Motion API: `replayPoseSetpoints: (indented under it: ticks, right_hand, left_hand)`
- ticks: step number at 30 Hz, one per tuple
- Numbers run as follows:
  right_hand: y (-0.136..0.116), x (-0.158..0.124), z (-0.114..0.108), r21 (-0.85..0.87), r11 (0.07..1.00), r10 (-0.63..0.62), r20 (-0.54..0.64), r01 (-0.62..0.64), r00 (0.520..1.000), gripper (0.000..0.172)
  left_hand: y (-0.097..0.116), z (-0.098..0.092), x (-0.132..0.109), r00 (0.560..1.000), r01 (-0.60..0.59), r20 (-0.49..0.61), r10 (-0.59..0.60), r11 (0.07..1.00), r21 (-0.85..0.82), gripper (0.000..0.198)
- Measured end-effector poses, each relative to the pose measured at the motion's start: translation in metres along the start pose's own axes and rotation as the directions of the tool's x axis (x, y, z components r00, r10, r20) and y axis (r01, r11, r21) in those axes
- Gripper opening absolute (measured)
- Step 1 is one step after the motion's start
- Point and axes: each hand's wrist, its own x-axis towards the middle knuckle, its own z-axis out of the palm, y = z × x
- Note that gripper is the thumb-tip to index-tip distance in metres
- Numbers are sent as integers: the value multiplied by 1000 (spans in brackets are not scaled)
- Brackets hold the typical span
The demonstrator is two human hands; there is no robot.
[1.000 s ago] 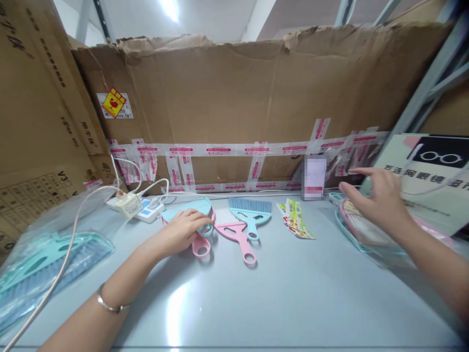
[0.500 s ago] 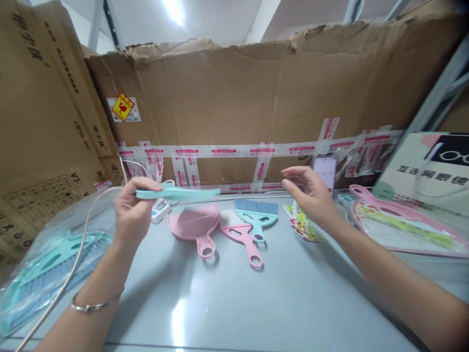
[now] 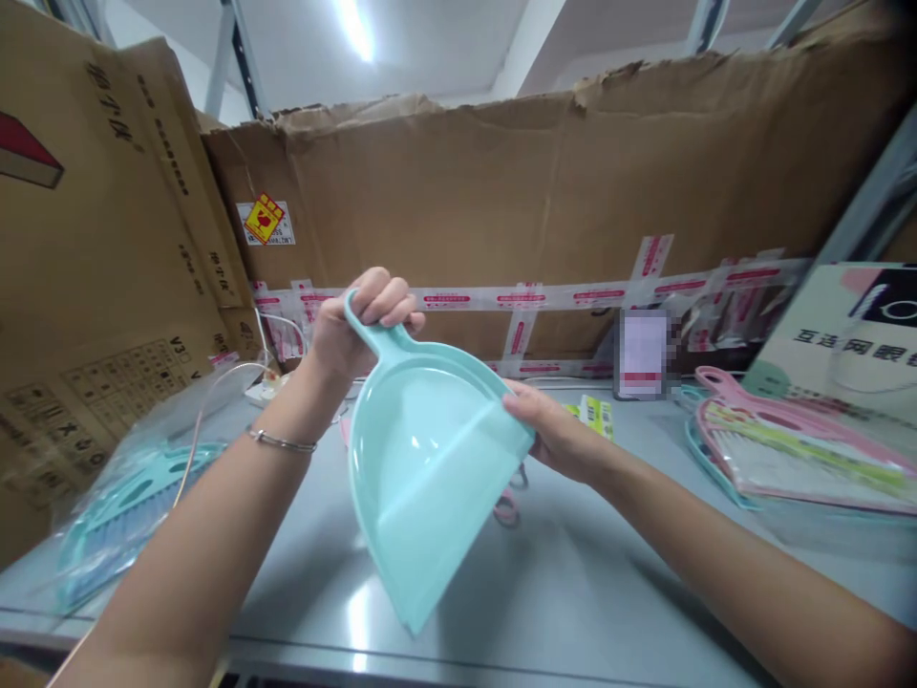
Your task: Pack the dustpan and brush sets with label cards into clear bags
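A mint-green dustpan [image 3: 430, 459] is held up above the table, its hollow side facing me and its wide edge slanting down to the right. My left hand [image 3: 373, 315] is wrapped round its handle at the upper left. With thumb in front and fingers behind, my right hand [image 3: 548, 425] grips the pan's right corner. Behind the dustpan only the ring end of a pink brush handle [image 3: 505, 508] shows, with a sliver of pink at the pan's left. The rest of what lies there is hidden.
Bagged mint brush set [image 3: 136, 506] lies at the left, a pink set [image 3: 788, 430] at the right. A phone [image 3: 641, 354] stands against the large cardboard box [image 3: 458, 201]. Near it is a green packet [image 3: 596, 415]. A white cable [image 3: 201, 411] runs along the left.
My left hand has moved right and turned the dustpan from edge-on to facing me. My right hand has come in from the right and taken hold of its corner.
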Motion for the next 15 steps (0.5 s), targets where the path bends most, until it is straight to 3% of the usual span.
replayPoseSetpoints:
  ticks: [2,4,6,8,11,15]
  right_hand:
    - [2,-7,-6,-11,1000,23,-49,-24,999,41]
    - [7,-11,-11,-8,999,-32,-232,31,972,42]
    - [14,-12,-14,-28,993,-118,-428,117,896,46]
    - [20,-12,-13,-71,985,-170,-528,156,832,47]
    - [26,-10,-9,-136,982,-188,-552,134,812,45]
    - [36,-5,-22,-336,939,-238,-466,78,852,41]
  left_hand:
    - [-11,2,9,997,66,-38,-64,996,60,18]
    - [-21,-1,11,981,175,-107,-163,978,118,4]
    - [-29,-6,5,947,295,-173,-270,945,144,19]
    - [-37,-9,-8,914,383,-212,-346,909,166,33]
    - [-49,-12,-34,891,440,-249,-378,856,272,40]
    - [-63,-17,-56,878,434,-380,-291,817,379,37]
